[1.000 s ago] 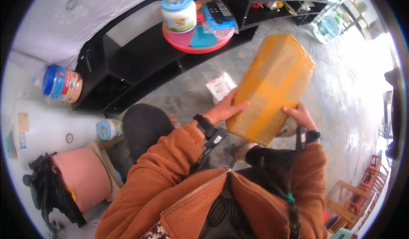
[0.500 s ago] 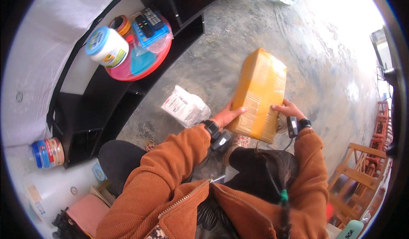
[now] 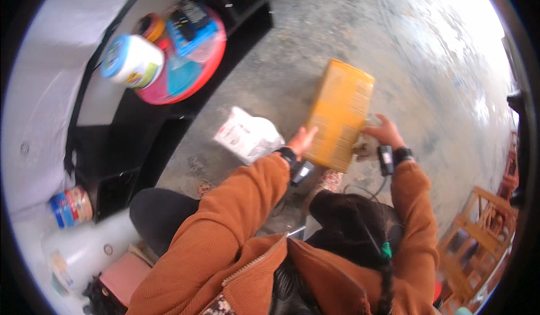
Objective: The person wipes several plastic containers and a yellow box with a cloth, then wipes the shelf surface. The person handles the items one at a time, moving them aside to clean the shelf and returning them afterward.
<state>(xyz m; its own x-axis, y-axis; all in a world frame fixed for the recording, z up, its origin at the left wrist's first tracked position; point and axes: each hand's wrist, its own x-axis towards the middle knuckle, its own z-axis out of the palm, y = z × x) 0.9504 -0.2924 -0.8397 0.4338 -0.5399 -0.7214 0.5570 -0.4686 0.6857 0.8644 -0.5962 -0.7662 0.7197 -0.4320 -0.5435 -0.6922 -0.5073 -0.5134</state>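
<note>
While hands flank it, box (image 3: 340, 112): between both.
Left hand (image 3: 302, 139): 8 o'clock, thumb at box edge, half-curled, hold unclear.
Right hand (image 3: 385, 132): 4 o'clock, half-open, contact unclear.

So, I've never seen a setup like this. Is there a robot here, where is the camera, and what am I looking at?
There's no robot: these are a person's own bare hands, with black devices strapped at the wrists. The view comes from a wide camera worn on the head, looking down; its lens bends straight edges.

The left hand touches the left side of a taped cardboard box. The right hand is at its right side; blur hides how firmly either holds it. A white package lies left of the box, on the grey floor. Farther left, a jar with a blue lid stands on a round red tray.
</note>
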